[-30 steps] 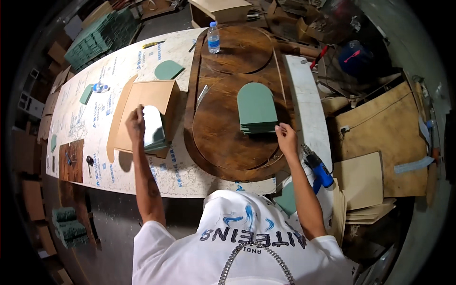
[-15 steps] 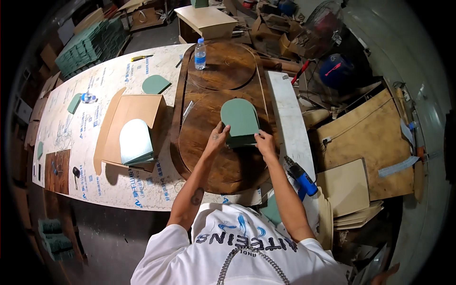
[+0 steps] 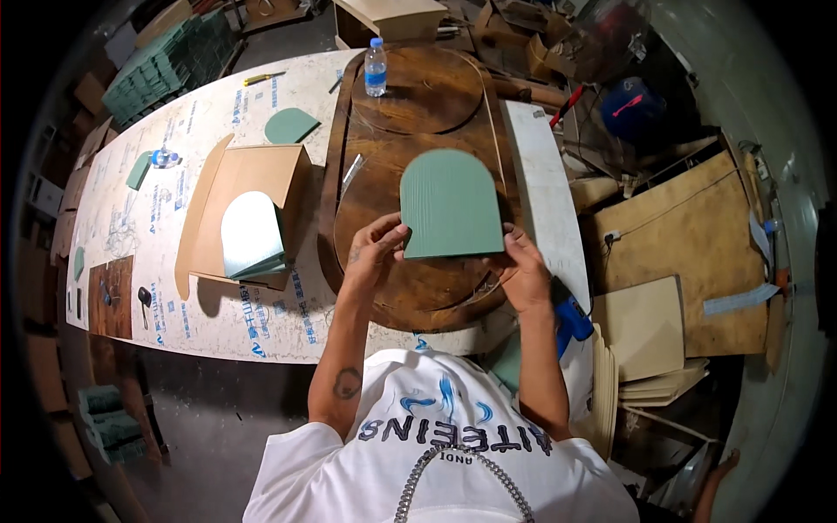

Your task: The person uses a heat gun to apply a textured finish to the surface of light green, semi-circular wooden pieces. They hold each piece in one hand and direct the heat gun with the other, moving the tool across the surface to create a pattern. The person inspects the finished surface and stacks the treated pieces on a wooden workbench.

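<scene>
A green arch-shaped panel [image 3: 451, 205] with fine grooves is raised above a dark brown wooden board [image 3: 370, 196], its straight edge toward me. My left hand [image 3: 377, 247] grips its lower left corner between thumb and fingers. At the lower right corner my right hand [image 3: 521, 266] is closed on it, some fingers hidden behind. Whether it is one panel or several stacked, I cannot tell. To the left, a cardboard box [image 3: 272, 166] lies with open flaps, and several similar panels [image 3: 248, 228] fan out on it, shiny in the light.
A water bottle [image 3: 375, 68] stands at the board's far end. Another green arch panel [image 3: 291, 125] and a yellow screwdriver [image 3: 263, 78] lie on the white table [image 3: 209, 113]. A blue tool [image 3: 572, 319] rests by my right forearm. Cardboard sheets [image 3: 645, 327] lean at the right.
Both hands have lifted the green panel off the brown board toward me, and it looks larger. The view has shifted slightly.
</scene>
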### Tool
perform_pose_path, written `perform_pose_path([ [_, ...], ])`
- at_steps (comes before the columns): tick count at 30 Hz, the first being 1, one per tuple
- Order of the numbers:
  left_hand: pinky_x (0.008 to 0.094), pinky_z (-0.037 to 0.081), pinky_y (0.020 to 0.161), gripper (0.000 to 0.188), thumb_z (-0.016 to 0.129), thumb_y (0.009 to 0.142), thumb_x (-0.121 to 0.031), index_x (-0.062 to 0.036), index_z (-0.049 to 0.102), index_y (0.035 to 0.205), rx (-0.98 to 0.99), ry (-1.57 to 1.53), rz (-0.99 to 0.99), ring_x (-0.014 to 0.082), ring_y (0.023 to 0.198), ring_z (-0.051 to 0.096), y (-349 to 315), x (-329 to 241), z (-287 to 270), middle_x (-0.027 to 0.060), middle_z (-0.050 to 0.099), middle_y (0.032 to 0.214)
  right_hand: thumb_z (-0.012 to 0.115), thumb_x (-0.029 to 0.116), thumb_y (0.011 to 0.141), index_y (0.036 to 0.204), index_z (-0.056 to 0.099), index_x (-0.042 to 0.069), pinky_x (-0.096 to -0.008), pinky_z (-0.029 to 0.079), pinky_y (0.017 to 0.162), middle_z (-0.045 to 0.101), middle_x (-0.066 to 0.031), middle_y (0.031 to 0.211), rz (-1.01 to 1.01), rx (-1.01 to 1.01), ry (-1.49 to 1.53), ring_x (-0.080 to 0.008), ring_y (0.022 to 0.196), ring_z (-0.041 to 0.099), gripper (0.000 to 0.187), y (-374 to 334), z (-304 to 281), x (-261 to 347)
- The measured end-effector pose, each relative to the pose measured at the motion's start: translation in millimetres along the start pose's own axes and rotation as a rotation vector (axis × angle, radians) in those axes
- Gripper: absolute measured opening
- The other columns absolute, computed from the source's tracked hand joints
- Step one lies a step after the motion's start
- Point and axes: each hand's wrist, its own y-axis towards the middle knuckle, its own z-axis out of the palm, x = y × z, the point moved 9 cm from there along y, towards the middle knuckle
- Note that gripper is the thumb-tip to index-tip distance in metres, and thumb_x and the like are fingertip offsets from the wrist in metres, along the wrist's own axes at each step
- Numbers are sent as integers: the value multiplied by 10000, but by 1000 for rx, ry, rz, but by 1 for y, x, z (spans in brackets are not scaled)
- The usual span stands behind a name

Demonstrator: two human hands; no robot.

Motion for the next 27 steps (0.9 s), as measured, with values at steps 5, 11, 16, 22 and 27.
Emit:
perform_pose_path([
  [5, 131, 433, 532, 310, 625, 841, -79, 76, 567, 1103, 48, -51, 165, 34, 614, 553, -40, -56, 37, 63, 638, 885, 537, 120, 906, 1175, 538, 13, -316, 544, 744, 645, -78, 999, -132, 98, -77, -170, 897, 626, 290, -45, 47, 56],
  [11, 182, 470, 664, 387, 611, 830, -128, 94, 540, 1139, 140, -71, 252, 104, 762, 609, -64, -73, 49, 119, 642, 945, 565, 65, 880, 1184, 533, -37, -247, 491, 811, 640, -115, 1036, -263, 220, -98, -147, 910, 618, 322, -76, 77, 83],
  [16, 211, 495, 705, 406, 629, 822, -140, 83, 540, 1150, 96, -102, 280, 125, 794, 627, -73, -71, 46, 130, 646, 965, 586, 45, 863, 1184, 531, -46, -252, 483, 819, 645, -139, 1047, -322, 240, -106, -168, 930, 623, 338, -90, 82, 91],
  [22, 223, 529, 663, 424, 614, 835, -148, 107, 510, 1157, 146, -168, 301, 148, 757, 657, -82, -74, 51, 151, 648, 962, 611, 56, 849, 1191, 528, -46, -260, 472, 847, 635, -154, 1082, -349, 280, -125, -170, 965, 617, 366, -101, 89, 98],
  [27, 228, 528, 681, 433, 621, 839, -174, 105, 516, 1152, 190, -140, 329, 158, 788, 658, -89, -77, 57, 153, 646, 970, 634, 72, 837, 1189, 523, -62, -266, 469, 860, 630, -167, 1088, -400, 280, -136, -175, 980, 614, 393, -109, 95, 104],
])
